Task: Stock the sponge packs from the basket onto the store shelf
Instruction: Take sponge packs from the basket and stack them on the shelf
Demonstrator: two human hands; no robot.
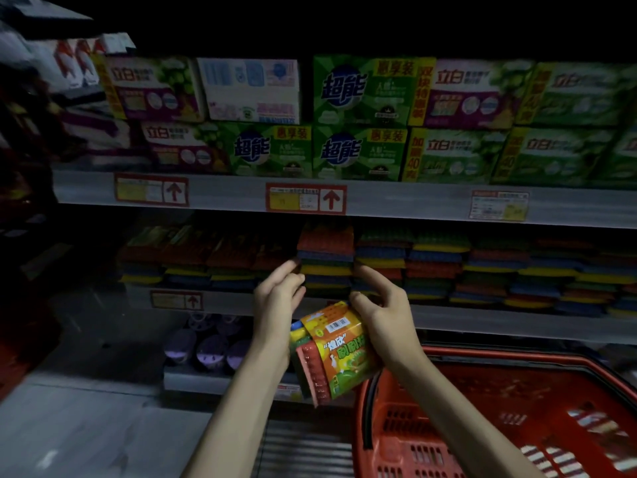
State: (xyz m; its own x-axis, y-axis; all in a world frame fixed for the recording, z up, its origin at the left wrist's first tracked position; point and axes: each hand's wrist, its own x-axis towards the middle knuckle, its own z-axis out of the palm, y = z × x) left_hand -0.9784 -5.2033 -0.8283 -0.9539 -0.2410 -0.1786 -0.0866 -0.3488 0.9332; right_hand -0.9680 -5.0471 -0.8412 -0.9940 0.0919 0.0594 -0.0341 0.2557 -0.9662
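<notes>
Your basket [517, 384] sits nearest; sponge pack [331, 353] wedged between left hand [275, 305], fingers loose, and right hand [382, 315], thumb hooking it. Next, I'd judge, level it onto the sponge shelf [482, 320].

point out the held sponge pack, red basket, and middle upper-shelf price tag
sponge pack [344, 353], head view, orange front label
red basket [517, 357], head view, far rim
price tag [305, 199], head view, its centre

Green boxes [358, 91], purple boxes [151, 88] and one white box [250, 89] stand stacked along the top. Red-framed price tags [306, 199] hang beneath. Purple round items [210, 346] sit low, near the grey floor [86, 432].
</notes>
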